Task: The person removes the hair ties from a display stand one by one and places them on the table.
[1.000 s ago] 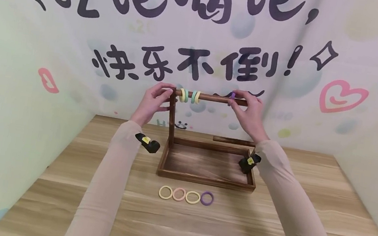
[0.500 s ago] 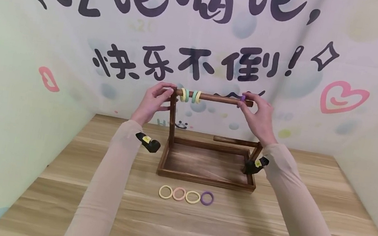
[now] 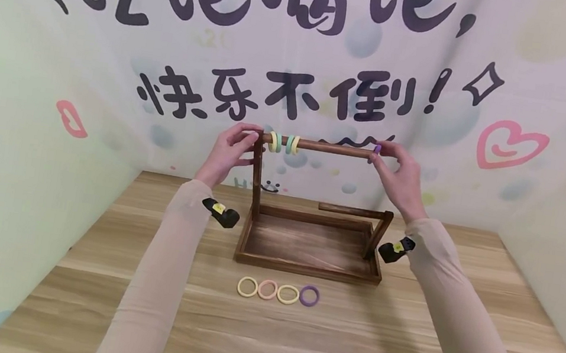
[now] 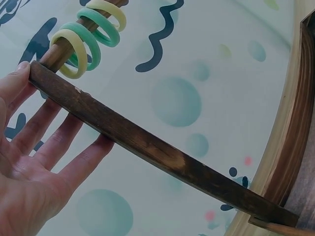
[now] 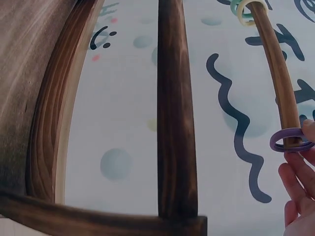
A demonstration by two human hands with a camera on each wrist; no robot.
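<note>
Tabletop [image 3: 293, 345] holds the wooden rack [image 3: 308, 270]; my left hand [image 3: 228, 149] has straight fingers against its post [image 4: 123, 130]. At the upper rod [image 3: 337, 149]'s tip, my right hand [image 3: 400, 177] pinches the purple ring [image 5: 289, 132], just slid there, so from my end it looks nearly off.

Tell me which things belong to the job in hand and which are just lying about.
In the job, it seems: right hand, purple ring it pinches, upper rod, four threaded rings, left hand, wooden stand it touches.
Lying about, perhaps waiting: four loose rings on the table.
</note>
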